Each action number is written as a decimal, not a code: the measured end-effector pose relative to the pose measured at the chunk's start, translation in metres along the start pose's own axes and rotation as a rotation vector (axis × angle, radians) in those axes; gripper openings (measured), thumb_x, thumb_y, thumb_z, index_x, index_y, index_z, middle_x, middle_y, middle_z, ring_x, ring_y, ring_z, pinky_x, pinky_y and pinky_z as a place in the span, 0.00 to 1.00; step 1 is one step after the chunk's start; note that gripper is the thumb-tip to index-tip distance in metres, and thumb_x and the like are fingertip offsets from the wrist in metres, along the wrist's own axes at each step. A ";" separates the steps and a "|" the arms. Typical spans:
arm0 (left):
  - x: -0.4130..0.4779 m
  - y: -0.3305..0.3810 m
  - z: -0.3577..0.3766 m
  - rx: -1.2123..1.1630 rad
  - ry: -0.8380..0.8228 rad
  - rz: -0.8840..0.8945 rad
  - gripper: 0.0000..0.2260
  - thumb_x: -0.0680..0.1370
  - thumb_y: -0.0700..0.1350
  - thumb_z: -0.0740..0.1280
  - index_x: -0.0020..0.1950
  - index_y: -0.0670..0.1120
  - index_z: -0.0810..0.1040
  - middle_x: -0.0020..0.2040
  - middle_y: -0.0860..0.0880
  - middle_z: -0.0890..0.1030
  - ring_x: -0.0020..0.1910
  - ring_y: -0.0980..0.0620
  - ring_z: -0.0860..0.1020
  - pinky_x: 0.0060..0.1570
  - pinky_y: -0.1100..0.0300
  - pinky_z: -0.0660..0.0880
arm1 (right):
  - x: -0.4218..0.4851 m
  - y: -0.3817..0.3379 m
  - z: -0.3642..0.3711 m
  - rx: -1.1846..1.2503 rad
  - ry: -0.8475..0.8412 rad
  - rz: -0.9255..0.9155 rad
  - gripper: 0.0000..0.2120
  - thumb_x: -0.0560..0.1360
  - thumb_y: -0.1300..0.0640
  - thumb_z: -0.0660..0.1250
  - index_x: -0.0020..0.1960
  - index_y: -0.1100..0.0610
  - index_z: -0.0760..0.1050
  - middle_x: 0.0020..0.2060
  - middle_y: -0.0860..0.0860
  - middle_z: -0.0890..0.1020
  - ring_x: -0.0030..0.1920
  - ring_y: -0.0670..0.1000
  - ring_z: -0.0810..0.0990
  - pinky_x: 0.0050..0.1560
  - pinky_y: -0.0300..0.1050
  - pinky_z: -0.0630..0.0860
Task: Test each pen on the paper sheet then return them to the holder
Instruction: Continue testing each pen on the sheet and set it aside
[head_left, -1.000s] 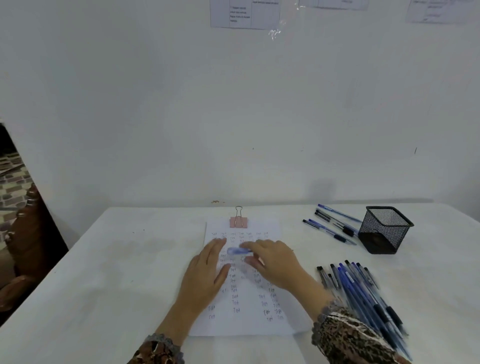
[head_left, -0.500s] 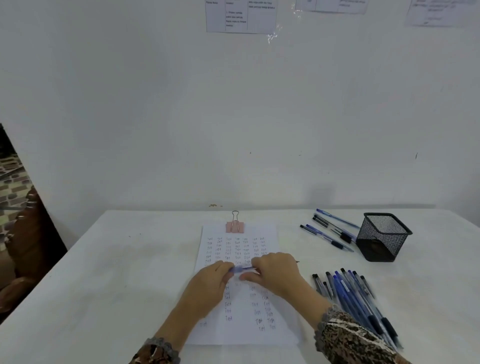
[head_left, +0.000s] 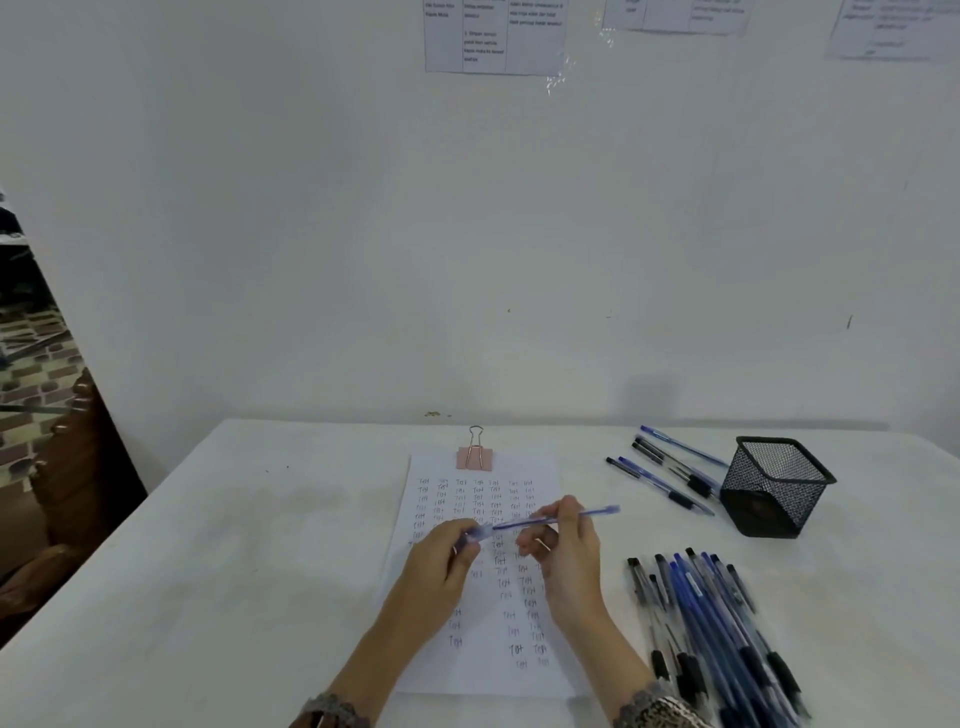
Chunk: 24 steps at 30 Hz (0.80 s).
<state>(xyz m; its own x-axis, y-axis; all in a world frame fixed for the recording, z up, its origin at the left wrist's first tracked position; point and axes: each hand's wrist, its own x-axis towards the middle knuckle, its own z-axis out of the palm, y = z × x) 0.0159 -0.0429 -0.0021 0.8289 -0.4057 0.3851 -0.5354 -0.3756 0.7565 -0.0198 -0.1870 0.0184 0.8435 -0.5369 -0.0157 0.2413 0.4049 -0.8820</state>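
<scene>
Head view: blue pen (head_left: 597, 512) is held above the paper sheet (head_left: 483, 670), mid-counter (head_left: 234, 571). Left hand (head_left: 441, 564) fingers pinch its blurred left end, right hand (head_left: 566, 551) fingers pinch the barrel. Mesh holder (head_left: 776, 488) at the hands' 2 o'clock, pen pile (head_left: 717, 623) at 4 o'clock.

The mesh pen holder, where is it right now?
In the head view the black mesh holder stands on the table, right side, beside a small group of pens and beyond the larger pen pile.
</scene>
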 end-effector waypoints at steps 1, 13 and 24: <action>0.000 -0.002 0.000 0.017 -0.009 0.004 0.07 0.79 0.42 0.61 0.54 0.52 0.74 0.42 0.60 0.74 0.41 0.67 0.73 0.40 0.74 0.67 | 0.000 0.000 -0.001 -0.022 -0.024 0.000 0.14 0.82 0.56 0.53 0.40 0.61 0.68 0.26 0.52 0.74 0.23 0.49 0.74 0.25 0.41 0.72; -0.004 -0.006 0.008 -0.006 -0.091 0.054 0.07 0.78 0.41 0.60 0.52 0.43 0.77 0.42 0.57 0.76 0.44 0.64 0.73 0.45 0.73 0.68 | -0.018 0.013 -0.003 -0.267 -0.267 0.047 0.16 0.82 0.60 0.52 0.40 0.63 0.71 0.29 0.54 0.75 0.31 0.50 0.74 0.35 0.39 0.73; 0.019 -0.011 -0.013 0.238 -0.231 0.153 0.11 0.78 0.49 0.61 0.60 0.52 0.75 0.50 0.62 0.73 0.49 0.68 0.71 0.53 0.68 0.68 | -0.018 -0.049 -0.016 -1.332 -0.454 -0.029 0.02 0.74 0.60 0.67 0.47 0.55 0.75 0.39 0.48 0.76 0.34 0.42 0.72 0.34 0.31 0.70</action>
<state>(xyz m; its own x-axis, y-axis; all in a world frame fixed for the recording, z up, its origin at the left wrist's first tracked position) 0.0395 -0.0356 0.0033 0.6924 -0.6395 0.3340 -0.6955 -0.4685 0.5449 -0.0544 -0.2092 0.0544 0.9871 -0.1467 -0.0642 -0.1522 -0.7343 -0.6615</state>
